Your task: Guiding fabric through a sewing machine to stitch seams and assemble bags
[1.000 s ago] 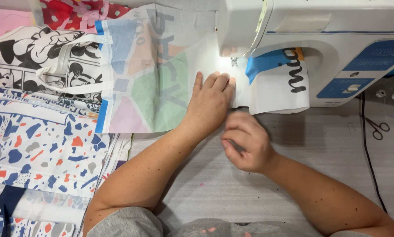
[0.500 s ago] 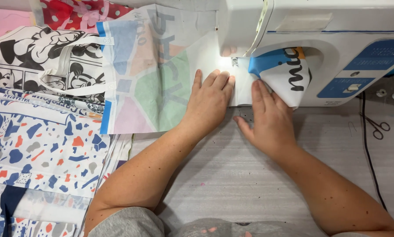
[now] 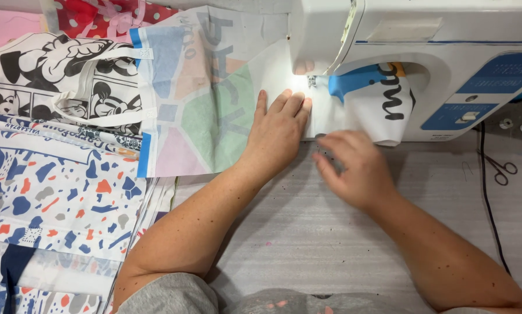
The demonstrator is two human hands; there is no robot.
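My left hand (image 3: 276, 132) lies flat, fingers together, on a pastel-patterned white fabric bag (image 3: 208, 104) just left of the needle of a white sewing machine (image 3: 423, 52). The bag's other end, white with blue and black lettering (image 3: 383, 104), passes under the machine's arm. My right hand (image 3: 354, 168) is blurred in motion over the table just in front of the machine, fingers loosely spread, holding nothing that I can see.
A stack of printed fabric bags (image 3: 51, 174) covers the left side, with a cartoon-print one (image 3: 63, 75) and a red dotted one (image 3: 115, 14) behind. Small scissors (image 3: 499, 168) and a black cable (image 3: 487, 197) lie at the right on the grey table (image 3: 330, 244).
My right hand went from a closed fist up to the fabric beside the needle, then drew back toward me. The left hand stayed pressed on the bag.
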